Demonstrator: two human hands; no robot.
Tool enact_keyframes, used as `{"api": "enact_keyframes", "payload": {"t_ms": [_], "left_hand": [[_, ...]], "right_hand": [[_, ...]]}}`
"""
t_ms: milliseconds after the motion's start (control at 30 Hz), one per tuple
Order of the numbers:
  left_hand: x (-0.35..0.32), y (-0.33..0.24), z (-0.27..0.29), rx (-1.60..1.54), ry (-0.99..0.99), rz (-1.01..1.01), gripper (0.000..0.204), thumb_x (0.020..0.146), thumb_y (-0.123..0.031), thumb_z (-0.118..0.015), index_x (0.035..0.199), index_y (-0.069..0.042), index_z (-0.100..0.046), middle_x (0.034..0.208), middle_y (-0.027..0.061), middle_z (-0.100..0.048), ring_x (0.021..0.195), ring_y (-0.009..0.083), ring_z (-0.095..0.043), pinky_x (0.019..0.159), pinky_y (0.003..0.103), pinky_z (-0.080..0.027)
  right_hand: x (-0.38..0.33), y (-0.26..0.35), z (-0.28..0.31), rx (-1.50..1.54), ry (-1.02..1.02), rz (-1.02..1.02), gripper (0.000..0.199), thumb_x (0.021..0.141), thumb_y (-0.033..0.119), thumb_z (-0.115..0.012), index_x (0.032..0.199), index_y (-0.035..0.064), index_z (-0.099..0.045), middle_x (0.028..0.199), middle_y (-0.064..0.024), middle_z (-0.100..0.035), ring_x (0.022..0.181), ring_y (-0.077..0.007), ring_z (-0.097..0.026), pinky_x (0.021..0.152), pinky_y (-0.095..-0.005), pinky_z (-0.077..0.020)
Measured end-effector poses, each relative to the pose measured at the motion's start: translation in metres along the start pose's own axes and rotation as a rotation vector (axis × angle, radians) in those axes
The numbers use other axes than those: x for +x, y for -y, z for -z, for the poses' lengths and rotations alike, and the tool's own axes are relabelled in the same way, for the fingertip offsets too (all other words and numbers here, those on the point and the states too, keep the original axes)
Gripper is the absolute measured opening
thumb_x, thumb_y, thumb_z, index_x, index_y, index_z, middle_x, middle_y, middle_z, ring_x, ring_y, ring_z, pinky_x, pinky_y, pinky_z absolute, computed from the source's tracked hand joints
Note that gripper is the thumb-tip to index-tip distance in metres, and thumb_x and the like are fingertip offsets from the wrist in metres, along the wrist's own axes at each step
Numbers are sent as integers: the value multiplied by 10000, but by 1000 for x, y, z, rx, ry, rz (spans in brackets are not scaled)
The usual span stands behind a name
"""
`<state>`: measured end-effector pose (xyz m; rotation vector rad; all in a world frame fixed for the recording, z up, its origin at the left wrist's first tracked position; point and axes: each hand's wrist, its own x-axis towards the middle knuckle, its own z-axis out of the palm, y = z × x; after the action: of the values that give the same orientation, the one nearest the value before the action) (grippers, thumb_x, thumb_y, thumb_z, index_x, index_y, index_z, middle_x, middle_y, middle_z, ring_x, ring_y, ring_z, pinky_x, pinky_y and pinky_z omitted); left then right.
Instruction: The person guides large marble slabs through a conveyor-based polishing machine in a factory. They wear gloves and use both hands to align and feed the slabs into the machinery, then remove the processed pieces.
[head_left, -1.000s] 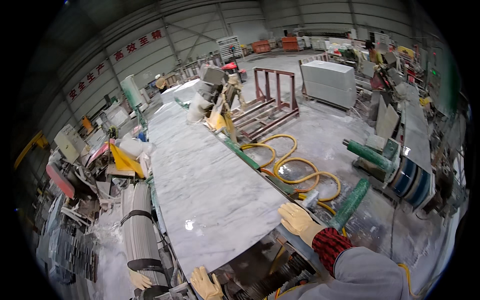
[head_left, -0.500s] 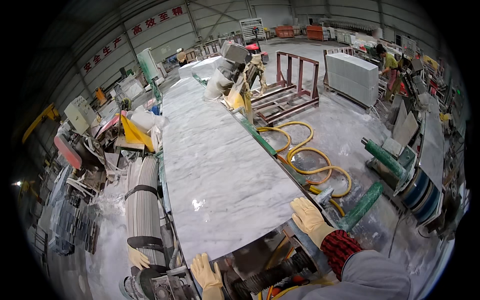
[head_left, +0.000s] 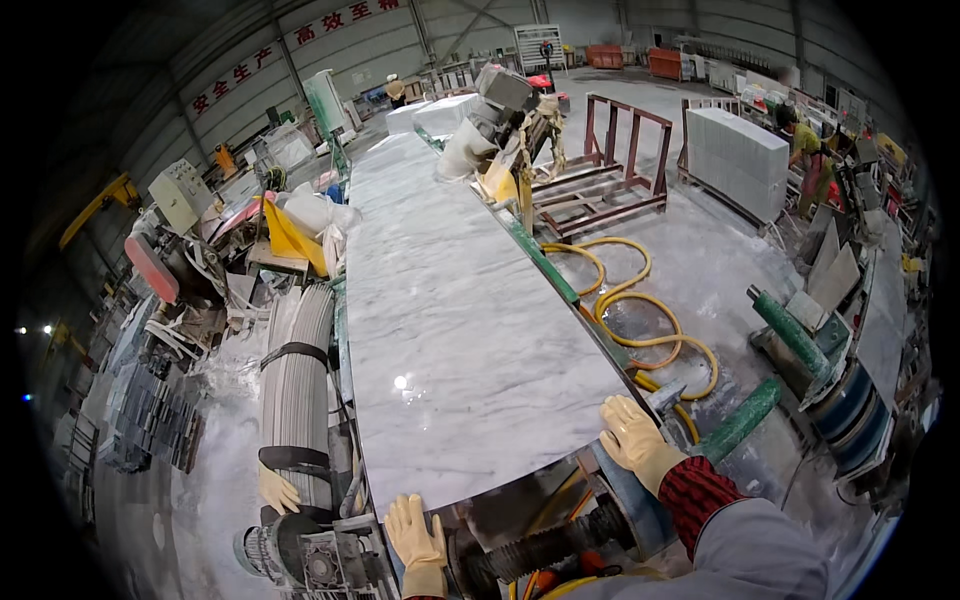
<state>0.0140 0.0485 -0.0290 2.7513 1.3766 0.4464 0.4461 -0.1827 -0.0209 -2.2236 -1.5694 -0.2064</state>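
A long white-grey marble slab (head_left: 450, 300) lies flat on a roller line and runs away from me. My left hand (head_left: 415, 530), in a pale yellow glove, stands with fingers straight against the slab's near edge. My right hand (head_left: 635, 440), gloved the same with a red-black cuff, lies over the slab's near right corner with its fingers curled on the edge. A dark ribbed roller (head_left: 540, 550) sits just below the near edge, between my hands.
A strapped bundle of grey strips (head_left: 295, 390) lies along the slab's left side, with another pale glove (head_left: 278, 490) at its near end. Yellow hoses (head_left: 640, 310) coil on the wet floor to the right. Green rollers (head_left: 790, 335), a stone block (head_left: 735, 160), a metal rack (head_left: 610, 160).
The view has tilted and drawn closer to the slab. My left hand has come up to the slab's near edge; my right hand stays on the right corner.
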Motion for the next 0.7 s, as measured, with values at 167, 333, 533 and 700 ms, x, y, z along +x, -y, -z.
{"api": "enact_keyframes", "payload": {"t_ms": [167, 333, 533, 700], "left_hand": [[2, -5, 10, -43, 70, 38, 646, 999, -295, -709, 1559, -66, -482, 1643, 291, -437, 1540, 487, -374, 1297, 586, -237], [0, -4, 9, -59, 55, 29, 638, 1004, -289, -705, 1559, -59, -490, 1646, 292, -435, 1536, 490, -379, 1298, 583, -235], [-3, 4, 0, -57, 1, -3, 646, 996, -284, -703, 1554, -33, -495, 1622, 310, -458, 1508, 514, -401, 1287, 600, -250], [-8, -3, 7, -138, -33, -83, 629, 996, -257, -701, 1544, -9, -518, 1633, 313, -446, 1539, 510, -366, 1284, 593, -257]], "right_hand": [[1, -1, -3, -16, 52, -41, 553, 1025, 311, -638, 1476, 4, -546, 1582, -238, -520, 1506, -411, -445, 1288, -481, -336], [0, -1, -3, 40, -34, -8, 518, 1006, 256, -670, 1436, -13, -564, 1501, -277, -567, 1443, -462, -492, 1256, -520, -370], [0, 2, 0, 68, -61, 6, 507, 995, 235, -676, 1427, -12, -579, 1487, -270, -584, 1423, -446, -516, 1243, -518, -385], [-10, -5, -16, 19, -20, -119, 458, 1020, 258, -628, 1398, 1, -624, 1516, -228, -586, 1448, -390, -514, 1254, -485, -382]]}}
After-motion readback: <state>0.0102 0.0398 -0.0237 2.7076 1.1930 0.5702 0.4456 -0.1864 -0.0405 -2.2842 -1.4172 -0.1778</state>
